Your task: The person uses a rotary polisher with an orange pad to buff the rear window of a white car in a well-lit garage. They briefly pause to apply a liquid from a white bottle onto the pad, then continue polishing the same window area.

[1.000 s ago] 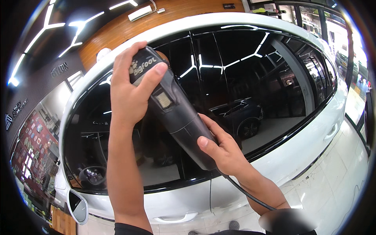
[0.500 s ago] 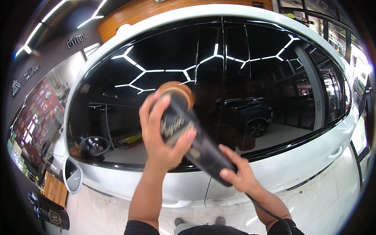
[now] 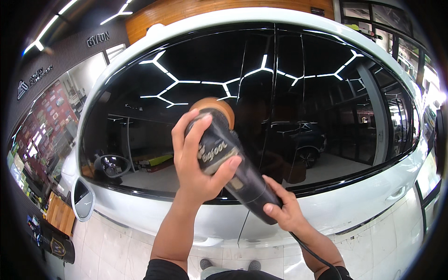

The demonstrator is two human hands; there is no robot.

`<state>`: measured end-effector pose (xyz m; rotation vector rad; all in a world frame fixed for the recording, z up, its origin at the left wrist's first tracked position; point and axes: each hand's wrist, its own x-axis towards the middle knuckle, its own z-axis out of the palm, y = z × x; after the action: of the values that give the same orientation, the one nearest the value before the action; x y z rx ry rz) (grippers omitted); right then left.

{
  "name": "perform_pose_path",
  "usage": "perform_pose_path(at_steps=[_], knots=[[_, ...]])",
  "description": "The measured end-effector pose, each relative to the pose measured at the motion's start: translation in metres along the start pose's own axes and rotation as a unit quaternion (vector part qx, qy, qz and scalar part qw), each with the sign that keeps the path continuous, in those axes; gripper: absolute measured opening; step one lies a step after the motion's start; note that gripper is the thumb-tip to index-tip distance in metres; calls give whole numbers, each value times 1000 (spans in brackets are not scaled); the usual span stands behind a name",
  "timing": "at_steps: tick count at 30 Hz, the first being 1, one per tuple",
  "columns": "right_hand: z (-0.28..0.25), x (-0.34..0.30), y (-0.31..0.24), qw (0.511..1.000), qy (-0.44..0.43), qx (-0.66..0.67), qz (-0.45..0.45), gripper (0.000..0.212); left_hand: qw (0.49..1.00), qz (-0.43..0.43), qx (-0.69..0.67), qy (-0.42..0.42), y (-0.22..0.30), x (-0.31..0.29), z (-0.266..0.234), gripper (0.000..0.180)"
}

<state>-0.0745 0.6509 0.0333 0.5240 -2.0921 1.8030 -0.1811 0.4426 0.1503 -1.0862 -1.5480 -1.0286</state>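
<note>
A black car polisher (image 3: 228, 156) with an orange pad (image 3: 218, 108) lies slantwise across the dark side glass (image 3: 182, 135) of a white car. Its pad is against the front window, left of the upright trim between the windows. My left hand (image 3: 198, 161) grips the polisher's head, with the thumb on the near side and the fingers over the top. Round the rear end of the body my right hand (image 3: 284, 207) is wrapped, near where the power cord (image 3: 310, 252) comes out. The pad's working face is hidden.
The white car door (image 3: 322, 210) spans the view below the glass, with a side mirror (image 3: 84, 199) sticking out at the left. A wooden block (image 3: 59, 214) and a black cylindrical thing (image 3: 58, 247) are at the lower left. Pale tiles (image 3: 126, 242) cover the floor.
The view has shifted slightly, so the car's window trim sits a little further right. The polisher and my left hand sit slightly more to the right; both hands keep their grip.
</note>
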Motion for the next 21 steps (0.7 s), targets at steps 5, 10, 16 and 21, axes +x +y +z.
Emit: perform_pose_path(at_steps=[5, 10, 16, 21], knots=[[-11, 43, -24, 998, 44, 16, -41, 77, 996, 51, 70, -4, -15, 61, 4, 67], [-39, 78, -61, 993, 42, 100, 42, 81, 1000, -12, 26, 13, -13, 105, 27, 66], [-48, 17, -12, 995, -48, -79, 35, 83, 997, -3, 48, 62, -6, -35, 16, 76], [-56, -3, 3, 972, -146, -182, 34, 81, 985, -99, 86, 110, 20, -136, 15, 88]])
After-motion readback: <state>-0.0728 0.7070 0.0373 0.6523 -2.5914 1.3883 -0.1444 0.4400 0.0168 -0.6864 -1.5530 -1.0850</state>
